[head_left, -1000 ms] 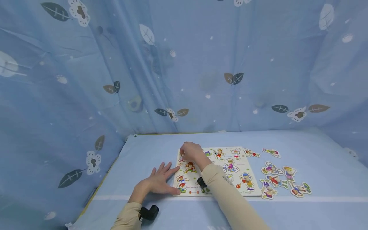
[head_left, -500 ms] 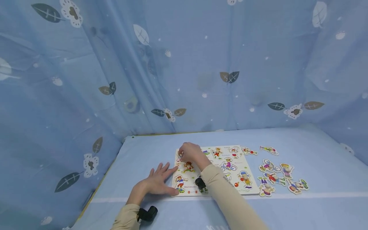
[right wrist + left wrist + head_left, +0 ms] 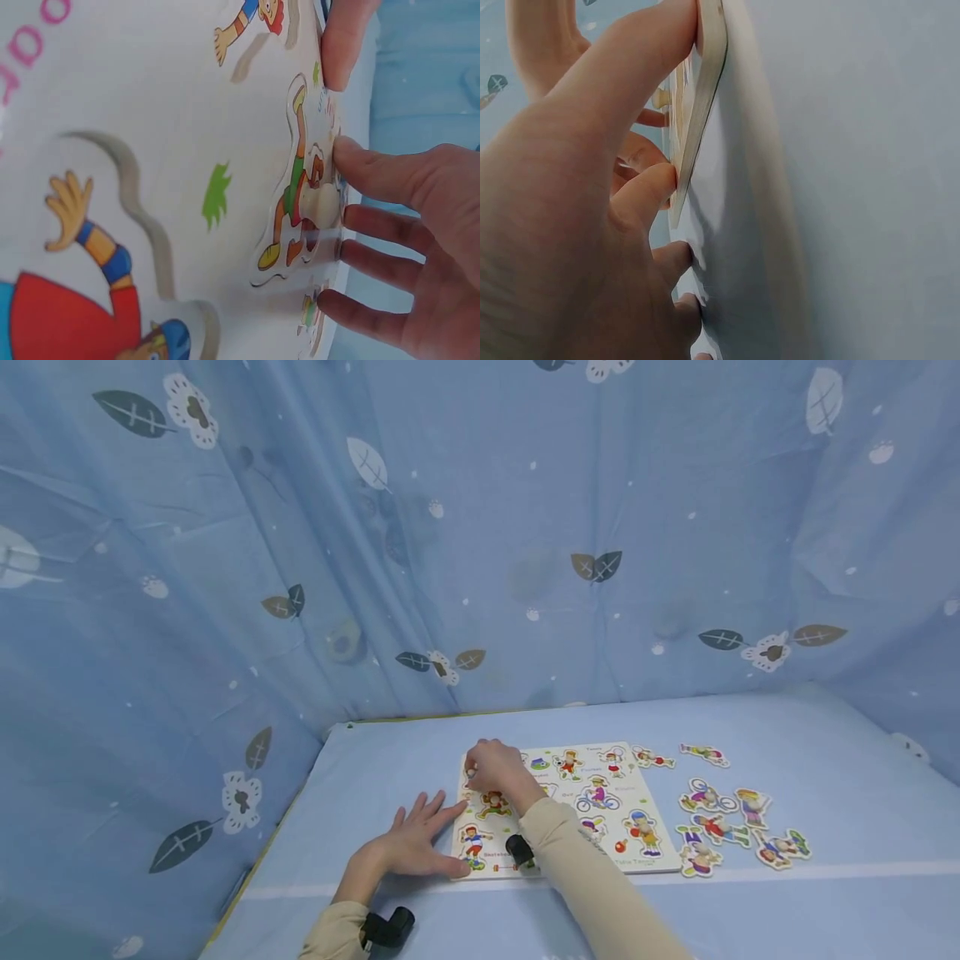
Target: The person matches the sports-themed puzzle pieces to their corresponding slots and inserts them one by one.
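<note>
My right hand [image 3: 495,772] bends down over the far left corner of a white wooden puzzle board [image 3: 633,800] printed with children at sports. In the right wrist view, its thumb [image 3: 367,171] and fingers meet at the board's surface, pinching a puzzle piece mostly hidden behind them. A runner piece with a round knob [image 3: 322,204] lies in its recess beside this hand. My left hand [image 3: 412,843] is spread flat at the board's near left corner. Its thumb [image 3: 630,56] and index finger touch the board's edge [image 3: 712,67], the other fingertips rest on the table.
Several loose knobbed puzzle pieces, such as a cyclist piece [image 3: 705,796] and a piece with a blue cap [image 3: 752,808], lie right of the board. A pale blue cloth [image 3: 397,743] covers the table. Behind hangs a blue patterned curtain [image 3: 525,527].
The right hand stays at the board's far left corner, its fingers shifting slightly there. The left hand and the loose pieces keep their places; the camera view drifts a little.
</note>
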`<state>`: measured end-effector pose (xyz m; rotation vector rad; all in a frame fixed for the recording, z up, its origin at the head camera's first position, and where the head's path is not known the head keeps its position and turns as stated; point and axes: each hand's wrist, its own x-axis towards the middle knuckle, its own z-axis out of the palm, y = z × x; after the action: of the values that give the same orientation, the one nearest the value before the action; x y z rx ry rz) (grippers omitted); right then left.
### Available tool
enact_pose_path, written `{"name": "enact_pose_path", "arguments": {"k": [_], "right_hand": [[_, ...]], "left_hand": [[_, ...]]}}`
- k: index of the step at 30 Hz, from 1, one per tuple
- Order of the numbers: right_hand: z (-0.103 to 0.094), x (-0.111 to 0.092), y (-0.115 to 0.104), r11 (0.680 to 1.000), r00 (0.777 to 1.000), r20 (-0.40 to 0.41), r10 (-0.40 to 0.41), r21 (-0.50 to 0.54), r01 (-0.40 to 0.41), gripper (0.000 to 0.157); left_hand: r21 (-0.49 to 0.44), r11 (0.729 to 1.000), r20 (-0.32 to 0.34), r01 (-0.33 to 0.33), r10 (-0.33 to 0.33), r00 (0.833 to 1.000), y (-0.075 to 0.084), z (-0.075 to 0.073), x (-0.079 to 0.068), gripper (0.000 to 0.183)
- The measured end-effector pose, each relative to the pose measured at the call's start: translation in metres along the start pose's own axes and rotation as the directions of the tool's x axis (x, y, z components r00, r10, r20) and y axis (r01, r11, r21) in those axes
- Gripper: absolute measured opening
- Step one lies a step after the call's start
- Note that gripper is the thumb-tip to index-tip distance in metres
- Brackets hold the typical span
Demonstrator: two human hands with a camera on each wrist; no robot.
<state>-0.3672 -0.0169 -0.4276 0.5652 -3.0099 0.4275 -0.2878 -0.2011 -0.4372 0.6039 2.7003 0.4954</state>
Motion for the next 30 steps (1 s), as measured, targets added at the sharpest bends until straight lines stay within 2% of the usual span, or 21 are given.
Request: {"name": "enact_pose_path", "arguments": {"k": [7,13,19,26,30], "right_hand": [[-0.002,-0.007,-0.002,0.999,0.999,0.034,-0.013,-0.039,0.014,0.020],[0.002,-0.009,0.004,0.995,0.999,0.017,-0.035,-0.088,0.037,0.022],[0.000,-0.012,0.008,0.998,0.999,-0.016,-0.049,-0.041,0.048,0.028],[-0.013,-0.014,0.014,0.998,0.998,-0.005,-0.066,0.002,0.066,0.033],[-0.019,-0.020,0.019,0.996,0.996,-0.031,-0.081,0.027,0.082,0.033]], "left_hand": [[-0.009,1.000,0.000,-0.004,0.004,1.000,0.003,0.001,0.000,0.094],[-0.011,1.000,0.005,0.011,-0.011,1.000,0.003,0.003,0.002,0.096],[0.006,1.000,-0.001,0.025,-0.025,1.000,0.003,0.005,0.003,0.097],[0.008,0.999,-0.001,0.033,-0.033,0.999,0.002,0.004,0.001,0.097],[0.016,0.999,0.008,0.041,-0.041,0.999,0.001,0.002,0.001,0.097]]}}
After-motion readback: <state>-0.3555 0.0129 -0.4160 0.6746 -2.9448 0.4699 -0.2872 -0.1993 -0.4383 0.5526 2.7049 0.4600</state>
